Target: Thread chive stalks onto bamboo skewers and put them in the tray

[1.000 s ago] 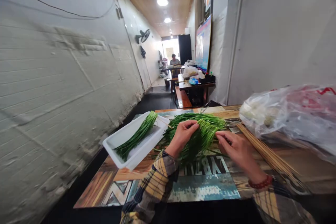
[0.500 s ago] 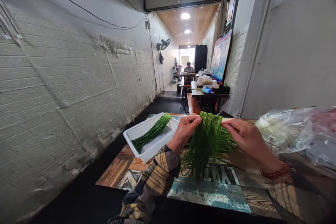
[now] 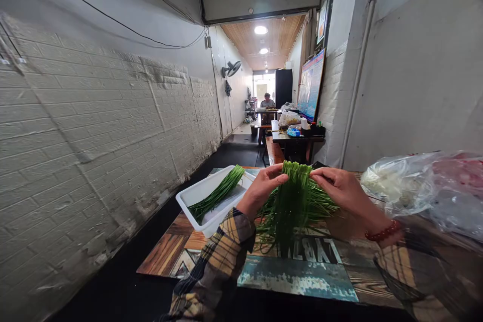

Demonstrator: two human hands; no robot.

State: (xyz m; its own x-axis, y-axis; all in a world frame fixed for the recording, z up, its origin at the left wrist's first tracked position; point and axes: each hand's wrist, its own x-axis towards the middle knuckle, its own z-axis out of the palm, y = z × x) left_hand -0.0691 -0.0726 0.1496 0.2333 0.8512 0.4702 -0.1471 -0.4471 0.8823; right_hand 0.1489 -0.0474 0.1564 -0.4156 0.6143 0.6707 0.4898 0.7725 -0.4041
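Observation:
A row of green chives (image 3: 291, 206) hangs like a curtain in front of me, the cut ends lined up level at the top and the leaves drooping towards the table. At its upper left edge, my left hand (image 3: 263, 187) grips the row between thumb and fingers. My right hand (image 3: 337, 187) pinches the upper right edge with thumb and forefinger; whether a thin stick runs through there I cannot tell. Behind the hanging row, loose chives (image 3: 322, 204) lie on the table. To the left, a bundle of chives (image 3: 218, 193) rests in a white tray (image 3: 181, 200).
The patterned wooden table (image 3: 298, 279) stands under my hands. Clear plastic bags (image 3: 405, 181) lie on its right side. Beyond are a bench (image 3: 274, 151), a dark table with bags, and a seated person (image 3: 267, 102). A brick-patterned wall (image 3: 113, 115) runs along the left.
The view has shifted slightly, so the scene sits a little further left. Both hands stay at the top of the chive row, and my left fingers look slightly more stretched out.

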